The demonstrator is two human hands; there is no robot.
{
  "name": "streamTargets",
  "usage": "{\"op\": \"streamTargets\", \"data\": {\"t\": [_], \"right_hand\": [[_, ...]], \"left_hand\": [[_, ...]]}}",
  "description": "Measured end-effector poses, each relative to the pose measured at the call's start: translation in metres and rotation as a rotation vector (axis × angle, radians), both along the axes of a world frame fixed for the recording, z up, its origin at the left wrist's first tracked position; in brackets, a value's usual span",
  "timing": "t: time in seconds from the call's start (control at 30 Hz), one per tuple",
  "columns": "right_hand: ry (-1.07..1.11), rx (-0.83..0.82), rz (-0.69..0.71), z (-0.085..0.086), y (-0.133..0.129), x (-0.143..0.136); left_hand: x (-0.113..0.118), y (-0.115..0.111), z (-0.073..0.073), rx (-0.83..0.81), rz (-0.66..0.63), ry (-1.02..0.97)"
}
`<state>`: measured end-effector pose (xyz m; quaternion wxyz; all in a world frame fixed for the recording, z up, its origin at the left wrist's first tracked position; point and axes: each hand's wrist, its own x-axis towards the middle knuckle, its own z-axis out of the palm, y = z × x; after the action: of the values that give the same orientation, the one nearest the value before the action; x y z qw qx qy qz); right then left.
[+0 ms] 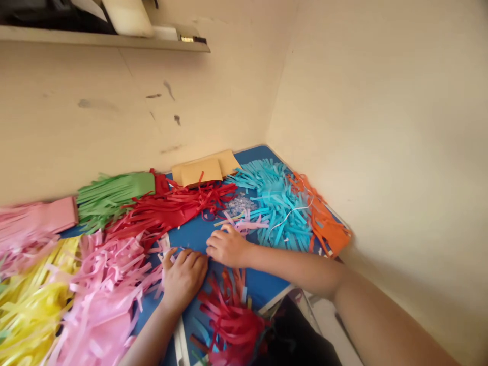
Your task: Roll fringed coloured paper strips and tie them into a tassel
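Observation:
My left hand [183,277] rests over the middle of the blue table, its fingers bent, beside pink fringe strips [154,272]. Close to its right, my right hand [229,245] has curled fingers near a small pale pink strip bundle [247,223]. What either hand holds, if anything, is hidden under the fingers. Below the hands, a red tassel bunch [234,325] lies at the table's near edge. Red fringe [171,208] lies behind my left hand, and light blue fringe [274,198] spreads behind my right forearm.
Green fringe [118,193], yellow fringe [38,300] and pink fringe [102,315] cover the left side. Orange fringe [328,229] hangs at the right edge. Brown paper envelopes [202,172] and small clear bits [240,204] lie farther back. A shelf [107,42] juts from the wall above.

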<state>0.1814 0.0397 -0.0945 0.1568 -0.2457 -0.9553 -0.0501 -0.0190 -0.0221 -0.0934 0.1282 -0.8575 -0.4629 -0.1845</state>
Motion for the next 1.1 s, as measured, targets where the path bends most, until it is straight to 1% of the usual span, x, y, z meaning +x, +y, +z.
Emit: {"op": "streamTargets", "data": {"t": [0.07, 0.17, 0.23, 0.33, 0.4, 0.5, 0.6, 0.7, 0.77, 0.8, 0.87, 0.93, 1.0, 1.1], "right_hand": [[0.015, 0.031, 0.018, -0.007, -0.005, 0.000], [0.067, -0.017, 0.015, -0.018, -0.004, 0.017], [0.118, -0.107, -0.007, -0.022, -0.001, 0.034], [0.174, -0.293, -0.106, -0.022, 0.004, 0.051], [0.205, -0.392, -0.174, -0.020, 0.006, 0.054], [0.247, -0.479, -0.206, -0.017, 0.006, 0.052], [0.255, -0.513, -0.250, -0.012, 0.006, 0.046], [0.169, -0.527, -0.312, -0.006, 0.006, 0.039], [0.100, -0.504, -0.330, -0.002, 0.006, 0.036], [0.077, -0.475, -0.305, -0.001, 0.005, 0.035], [0.053, -0.390, -0.184, 0.001, 0.003, 0.036], [0.029, -0.283, -0.035, 0.001, 0.000, 0.037], [-0.001, -0.167, 0.043, -0.002, -0.003, 0.037], [-0.052, -0.021, 0.069, -0.006, -0.002, 0.032]], "left_hand": [[-0.004, -0.005, -0.004, -0.006, -0.019, -0.003], [-0.018, -0.014, -0.009, -0.034, -0.044, -0.031], [-0.028, -0.018, -0.014, -0.059, -0.051, -0.063], [-0.038, -0.022, -0.020, -0.099, -0.026, -0.160], [-0.038, -0.023, -0.023, -0.154, 0.015, -0.265], [-0.033, -0.023, -0.024, -0.227, 0.083, -0.352], [-0.024, -0.022, -0.021, -0.234, 0.207, -0.289], [-0.015, -0.019, -0.015, -0.258, 0.315, -0.181], [-0.012, -0.016, -0.010, -0.269, 0.336, -0.147], [-0.012, -0.016, -0.007, -0.266, 0.323, -0.137], [-0.012, -0.016, -0.004, -0.247, 0.225, -0.090], [-0.011, -0.017, -0.003, -0.205, 0.068, -0.018], [-0.009, -0.017, -0.005, -0.148, -0.055, 0.028], [-0.002, -0.012, -0.009, -0.071, -0.083, 0.009]]}}
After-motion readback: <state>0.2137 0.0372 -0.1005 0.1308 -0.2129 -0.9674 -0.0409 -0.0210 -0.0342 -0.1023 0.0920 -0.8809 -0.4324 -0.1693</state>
